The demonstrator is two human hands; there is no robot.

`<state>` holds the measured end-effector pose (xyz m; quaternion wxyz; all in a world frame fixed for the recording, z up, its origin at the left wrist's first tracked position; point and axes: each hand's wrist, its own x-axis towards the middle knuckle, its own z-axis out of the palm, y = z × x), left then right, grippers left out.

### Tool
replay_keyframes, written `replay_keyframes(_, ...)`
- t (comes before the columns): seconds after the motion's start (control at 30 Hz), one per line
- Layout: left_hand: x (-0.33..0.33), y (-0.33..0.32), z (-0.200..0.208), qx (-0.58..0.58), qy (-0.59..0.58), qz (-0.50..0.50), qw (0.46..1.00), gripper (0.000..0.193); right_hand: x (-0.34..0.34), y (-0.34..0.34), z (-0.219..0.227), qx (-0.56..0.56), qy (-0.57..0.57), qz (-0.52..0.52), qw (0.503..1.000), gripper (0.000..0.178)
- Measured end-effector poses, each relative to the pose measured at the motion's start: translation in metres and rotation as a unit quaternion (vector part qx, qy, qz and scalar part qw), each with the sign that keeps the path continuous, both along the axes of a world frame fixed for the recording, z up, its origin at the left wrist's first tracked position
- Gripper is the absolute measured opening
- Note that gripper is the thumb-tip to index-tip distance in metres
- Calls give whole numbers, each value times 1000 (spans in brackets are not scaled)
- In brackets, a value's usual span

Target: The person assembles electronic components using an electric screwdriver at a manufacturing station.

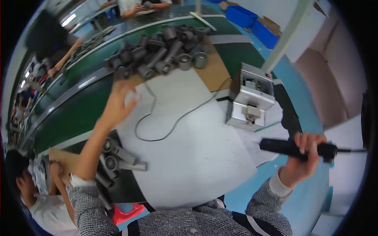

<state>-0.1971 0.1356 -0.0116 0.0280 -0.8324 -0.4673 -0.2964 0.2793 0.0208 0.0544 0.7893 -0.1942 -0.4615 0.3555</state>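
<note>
Black electric screwdriver (293,148) gripped at four o'clock, lying level, tip toward nine o'clock, cable running off toward three o'clock. Right hand (303,155) clenched around its barrel, held above the edge of a white work mat (193,157). Left hand (118,104) stretched toward ten o'clock, fingers curled on something small and pale — too blurred to identify. Just beyond, at twelve o'clock, a loose pile of grey plastic housings (161,53) heaped on brown cardboard (214,72). More grey housings (114,157) at eight o'clock beside the left forearm. Small grey feeder box (250,98) at two o'clock, its black cord (173,122) looping across the mat.

Likely trouble: a reaching left arm sweeping the heap, sending housings rolling onto the green conveyor belt (75,114). Cord loop sitting where a sleeve could snag it and drag the box. Screwdriver held out over the mat's edge — a slackened grip could mean a drop to the blue floor (303,204). Another person's hands (55,169) working close at eight o'clock, within elbow range.
</note>
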Motion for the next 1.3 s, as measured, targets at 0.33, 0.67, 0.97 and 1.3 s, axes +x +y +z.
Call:
replay_keyframes(0.33,53,192,-56,-107,-12,245,964,71,-22,69,-6,-50,-35,-87,994,20)
replay_keyframes(0.67,-10,55,5,39,-326,301,896,52,-18,76,-14,-80,-99,-83,988,15)
replay_keyframes(0.97,54,-94,38,-129,-511,34,849,27,-26,86,-7,-112,-139,-68,982,19)
replay_keyframes(1.3,157,-144,-13,-219,-313,-56,922,28,-28,57,4,-145,-95,-26,985,19)
